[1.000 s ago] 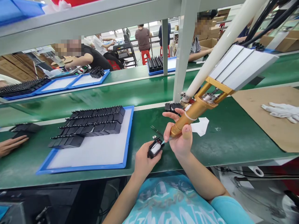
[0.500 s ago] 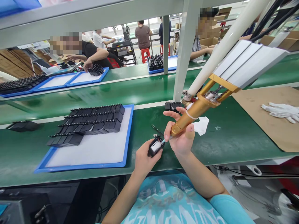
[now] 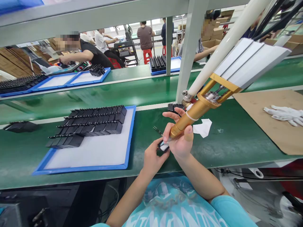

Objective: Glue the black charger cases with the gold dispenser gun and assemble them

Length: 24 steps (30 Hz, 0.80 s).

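My left hand is closed around a small black part with a white face, held just above the green bench. My right hand grips the gold barrel of a hanging tool, whose tip meets the part. The tool's white hose and grey body rise to the upper right. Thin tweezers lie on the bench just behind the part, which my fingers half hide.
A blue-rimmed white tray carries rows of black parts at the left. A few more black parts lie by the grey post. White paper scrap, cardboard sheet with white gloves at right. Other people work at benches behind.
The part has turned in my left hand and moved slightly right, under the tool tip. My right hand and the tool shifted a little left and down. A hand at far left has gone.
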Each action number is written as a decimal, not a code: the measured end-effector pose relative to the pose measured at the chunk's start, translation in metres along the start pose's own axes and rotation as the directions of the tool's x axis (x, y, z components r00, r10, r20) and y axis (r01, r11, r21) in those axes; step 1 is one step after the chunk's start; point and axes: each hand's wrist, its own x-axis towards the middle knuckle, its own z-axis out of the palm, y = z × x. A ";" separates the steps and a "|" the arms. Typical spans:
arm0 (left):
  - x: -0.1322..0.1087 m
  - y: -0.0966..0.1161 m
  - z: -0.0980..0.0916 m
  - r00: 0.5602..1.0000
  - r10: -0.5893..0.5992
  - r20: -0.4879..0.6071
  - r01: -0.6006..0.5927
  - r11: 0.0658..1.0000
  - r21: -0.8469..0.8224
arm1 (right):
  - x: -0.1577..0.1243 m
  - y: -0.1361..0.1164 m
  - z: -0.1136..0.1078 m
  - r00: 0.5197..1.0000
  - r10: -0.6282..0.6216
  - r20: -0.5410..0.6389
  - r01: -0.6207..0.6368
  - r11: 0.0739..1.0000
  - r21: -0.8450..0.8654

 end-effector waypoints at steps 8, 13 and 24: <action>0.001 -0.001 0.002 0.998 0.058 -0.029 -0.057 0.998 0.014 | -0.001 -0.002 -0.001 1.000 0.008 0.026 -0.009 0.999 0.034; 0.001 -0.008 -0.001 0.999 0.029 0.015 -0.030 0.996 0.078 | 0.000 0.000 0.000 0.999 -0.038 0.002 0.038 0.999 0.002; -0.001 -0.022 -0.032 0.964 -0.176 0.201 0.196 0.977 -0.085 | -0.002 -0.019 -0.028 0.996 0.032 -0.087 -0.030 0.999 0.021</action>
